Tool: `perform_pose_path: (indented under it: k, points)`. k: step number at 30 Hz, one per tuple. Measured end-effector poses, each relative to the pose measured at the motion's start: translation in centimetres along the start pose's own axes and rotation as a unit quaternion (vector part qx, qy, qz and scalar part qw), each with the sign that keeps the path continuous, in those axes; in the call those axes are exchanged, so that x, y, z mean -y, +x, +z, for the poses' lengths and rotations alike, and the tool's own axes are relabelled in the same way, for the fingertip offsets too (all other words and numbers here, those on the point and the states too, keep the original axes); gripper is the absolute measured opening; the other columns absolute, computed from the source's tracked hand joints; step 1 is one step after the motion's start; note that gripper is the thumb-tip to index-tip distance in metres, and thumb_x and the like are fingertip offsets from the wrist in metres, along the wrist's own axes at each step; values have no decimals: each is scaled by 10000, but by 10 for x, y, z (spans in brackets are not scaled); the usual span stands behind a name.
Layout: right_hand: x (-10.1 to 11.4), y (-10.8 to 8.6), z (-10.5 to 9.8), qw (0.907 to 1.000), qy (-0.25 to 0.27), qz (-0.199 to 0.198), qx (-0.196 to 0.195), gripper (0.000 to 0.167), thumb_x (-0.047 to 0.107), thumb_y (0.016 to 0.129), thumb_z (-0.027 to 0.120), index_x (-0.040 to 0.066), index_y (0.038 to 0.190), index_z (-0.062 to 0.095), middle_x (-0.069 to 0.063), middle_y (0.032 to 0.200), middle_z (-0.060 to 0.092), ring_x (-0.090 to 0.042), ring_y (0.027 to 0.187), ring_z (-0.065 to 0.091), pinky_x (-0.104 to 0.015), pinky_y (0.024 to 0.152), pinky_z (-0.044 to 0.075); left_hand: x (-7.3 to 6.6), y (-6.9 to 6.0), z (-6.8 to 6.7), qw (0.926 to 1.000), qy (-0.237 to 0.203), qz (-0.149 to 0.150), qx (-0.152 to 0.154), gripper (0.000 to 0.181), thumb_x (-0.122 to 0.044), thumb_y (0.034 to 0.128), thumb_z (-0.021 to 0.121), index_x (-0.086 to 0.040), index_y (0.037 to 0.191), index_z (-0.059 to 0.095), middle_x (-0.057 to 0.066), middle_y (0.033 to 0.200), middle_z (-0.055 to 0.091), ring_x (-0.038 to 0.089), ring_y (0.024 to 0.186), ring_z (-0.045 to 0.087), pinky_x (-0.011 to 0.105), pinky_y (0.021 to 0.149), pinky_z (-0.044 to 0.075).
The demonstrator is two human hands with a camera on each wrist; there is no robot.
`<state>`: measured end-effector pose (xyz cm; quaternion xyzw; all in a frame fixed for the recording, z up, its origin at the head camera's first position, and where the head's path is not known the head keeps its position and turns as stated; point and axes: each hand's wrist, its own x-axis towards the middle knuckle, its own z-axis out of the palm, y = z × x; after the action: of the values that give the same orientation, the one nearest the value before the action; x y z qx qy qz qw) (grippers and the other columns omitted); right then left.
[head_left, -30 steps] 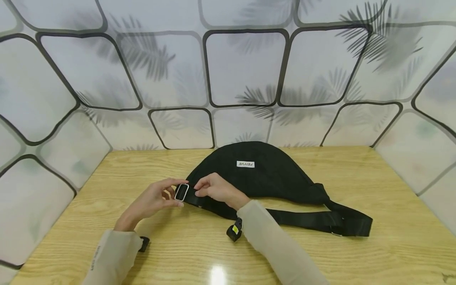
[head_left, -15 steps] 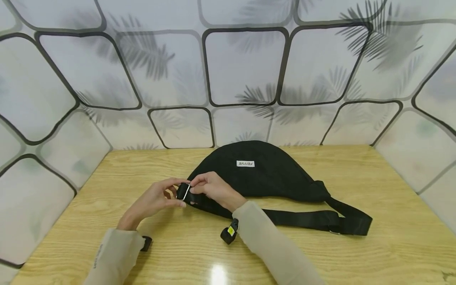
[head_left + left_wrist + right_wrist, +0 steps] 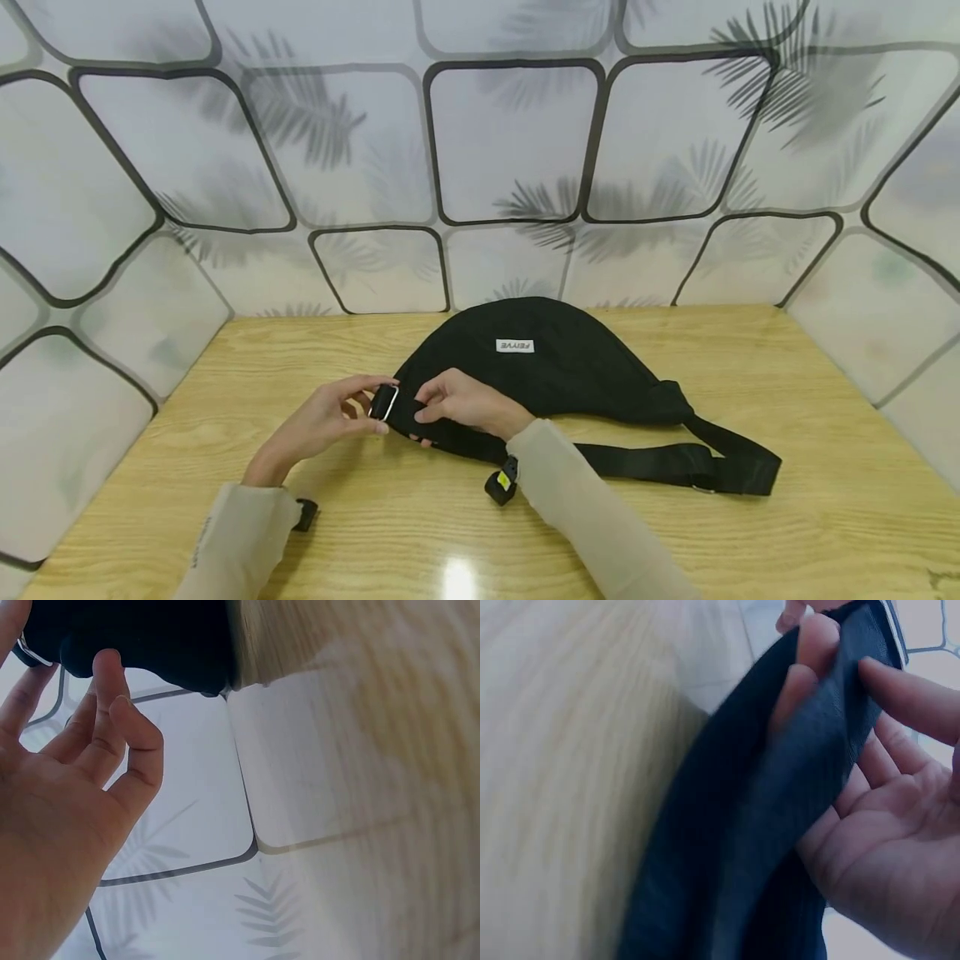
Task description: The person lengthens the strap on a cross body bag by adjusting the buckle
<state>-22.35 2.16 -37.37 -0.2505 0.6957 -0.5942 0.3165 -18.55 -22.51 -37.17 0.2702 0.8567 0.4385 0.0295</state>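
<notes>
A black waist bag (image 3: 540, 367) with a small white label lies on the table, its curved edge toward the back wall. At its left end my left hand (image 3: 330, 421) pinches a silver rectangular buckle (image 3: 389, 403) between thumb and index finger; its other fingers are bent behind. Just right of the buckle, my right hand (image 3: 468, 400) grips the black strap (image 3: 802, 780), some fingertips showing past the strap's lower edge. In the right wrist view the thumb presses one face of the strap while fingers pass behind it. The left wrist view shows only a corner of the buckle.
The rest of the strap (image 3: 645, 461) runs along the bag's front and loops at the right, with a second metal slider (image 3: 703, 490) on it. Black wrist bands show at both sleeves. Patterned cloth walls (image 3: 517, 142) enclose the wooden table (image 3: 420, 533) at back and sides.
The right hand moved left up to the buckle, then back right along the strap, away from it. The left hand stays almost in place on the buckle.
</notes>
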Motion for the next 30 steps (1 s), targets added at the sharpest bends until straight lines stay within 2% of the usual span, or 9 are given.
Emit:
perform_pose_path:
  k: [6, 9, 14, 19, 24, 27, 30]
  points:
    - [1, 4, 9, 9994, 220, -192, -164, 122, -96, 970, 577, -142, 1045, 661, -141, 838, 729, -151, 646, 680, -325, 813, 562, -2, 0, 1, 10000, -55, -56, -2, 500, -84, 895, 788, 5, 1354, 613, 165, 1244, 636, 163, 884, 582, 314, 709, 503]
    - [1, 7, 15, 9984, 467, -245, -190, 114, -111, 966, 572, -163, 1035, 646, -132, 862, 720, -161, 657, 676, -329, 768, 569, -2, -1, 2, 10000, -53, -37, 28, 484, -92, 890, 795, -1, 1335, 627, 137, 1220, 654, 165, 887, 584, 313, 713, 500]
    - [2, 9, 17, 9976, 641, -246, -123, 117, -95, 980, 567, -163, 1044, 637, -132, 910, 716, -176, 686, 681, -342, 768, 575, -1, -2, 4, 10000, -58, -32, 56, 457, -76, 891, 792, -4, 1316, 640, 110, 1185, 673, 175, 895, 587, 312, 724, 498]
    - [0, 1, 7, 9989, 462, -55, 37, 145, -58, 994, 570, -128, 1077, 667, -160, 893, 730, -181, 698, 693, -342, 777, 578, -2, -3, 3, 9999, -108, -39, 12, 476, -77, 899, 783, 5, 1340, 623, 136, 1225, 662, 185, 890, 570, 311, 717, 490]
    - [-1, -5, -3, 9992, 133, 177, 320, 147, -59, 996, 559, -117, 1068, 673, -105, 830, 723, -187, 693, 691, -355, 795, 576, -3, -5, 0, 9999, -128, -97, 0, 487, -79, 903, 778, 10, 1352, 612, 153, 1273, 640, 192, 880, 558, 308, 708, 483]
    - [-1, -5, -5, 9996, -106, 97, 226, 150, -50, 998, 559, -108, 1071, 677, -67, 770, 698, -162, 698, 676, -350, 839, 559, -4, -3, 0, 9999, -117, -82, -10, 485, -79, 902, 779, 1, 1352, 615, 152, 1281, 638, 200, 886, 558, 311, 717, 482]
    - [-1, -1, -2, 9999, -90, 1, 78, 144, -50, 1001, 557, -107, 1060, 675, -64, 756, 691, -154, 692, 675, -358, 834, 563, -5, -1, 1, 9999, -111, -100, -27, 479, -80, 899, 783, -8, 1345, 624, 137, 1261, 651, 203, 897, 559, 316, 724, 479]
